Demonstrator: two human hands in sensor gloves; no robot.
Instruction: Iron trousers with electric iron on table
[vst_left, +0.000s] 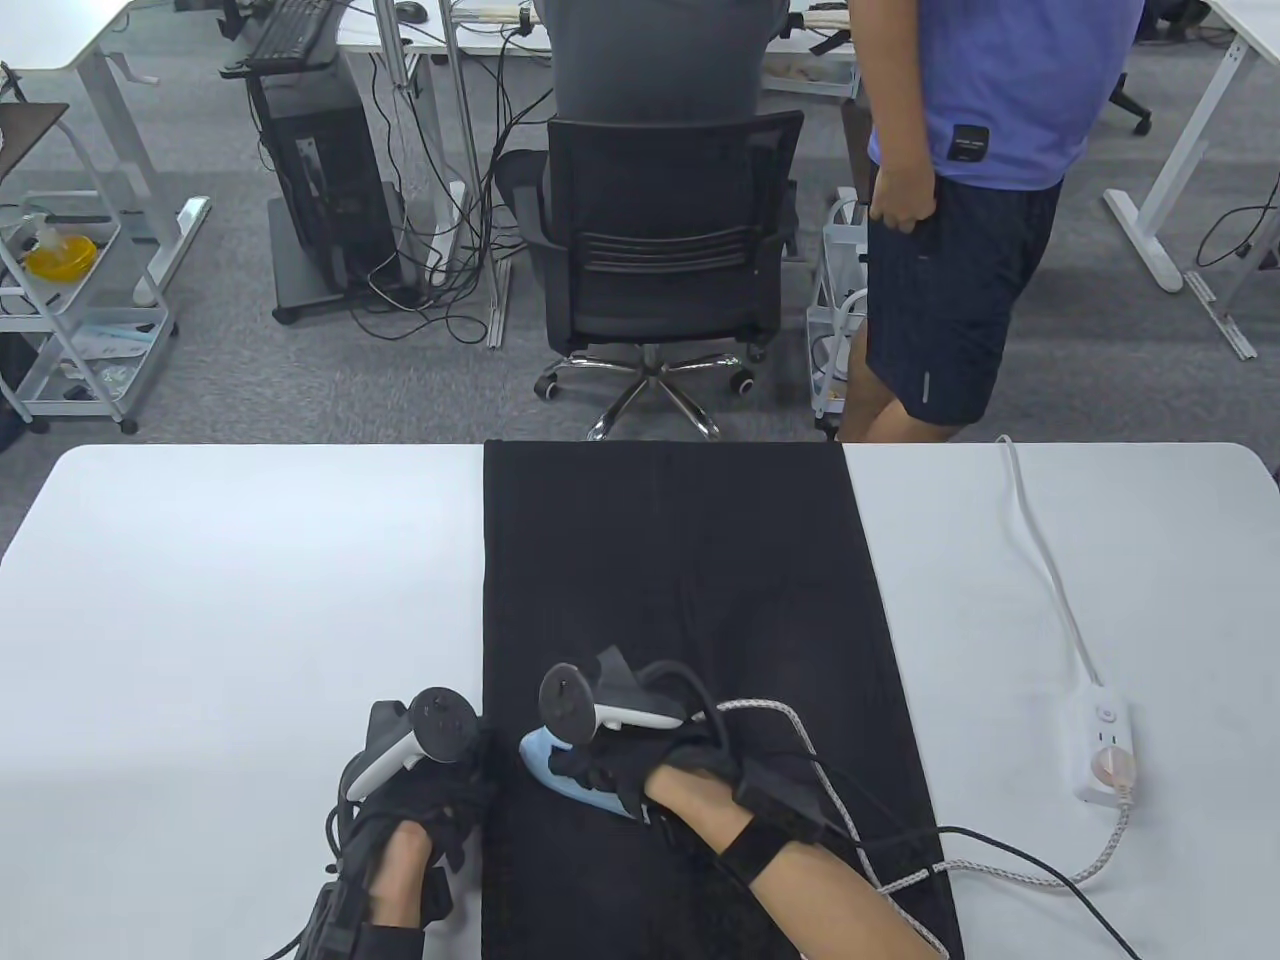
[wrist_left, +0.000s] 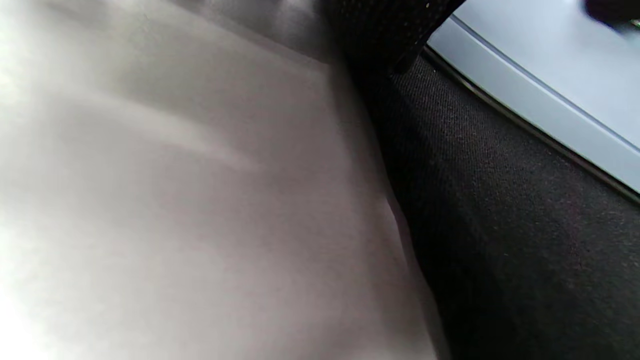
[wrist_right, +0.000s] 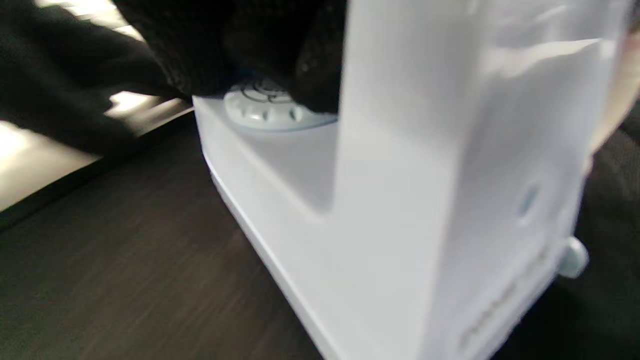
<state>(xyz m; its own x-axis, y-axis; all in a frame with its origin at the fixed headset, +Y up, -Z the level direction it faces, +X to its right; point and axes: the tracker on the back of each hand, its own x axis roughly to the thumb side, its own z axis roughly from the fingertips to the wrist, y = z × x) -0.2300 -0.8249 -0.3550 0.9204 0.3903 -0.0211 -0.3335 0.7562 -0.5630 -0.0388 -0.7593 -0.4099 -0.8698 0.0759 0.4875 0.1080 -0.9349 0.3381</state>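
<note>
Black trousers (vst_left: 690, 600) lie lengthwise down the middle of the white table (vst_left: 240, 600). My right hand (vst_left: 612, 768) grips the handle of a light blue electric iron (vst_left: 548, 762), which sits flat on the trousers near their left edge. In the right wrist view the iron (wrist_right: 400, 200) fills the frame, with gloved fingers (wrist_right: 240, 50) over its dial (wrist_right: 270, 107). My left hand (vst_left: 462, 792) rests beside the iron at the trousers' left edge. In the left wrist view a fingertip (wrist_left: 385, 30) touches the cloth (wrist_left: 525, 225) next to the iron's side (wrist_left: 550, 75).
A white power strip (vst_left: 1105, 750) lies at the table's right, with the iron's braided cord (vst_left: 1040, 880) running to it across the trousers. Beyond the far edge stand an office chair (vst_left: 660, 250) and a person (vst_left: 960, 200).
</note>
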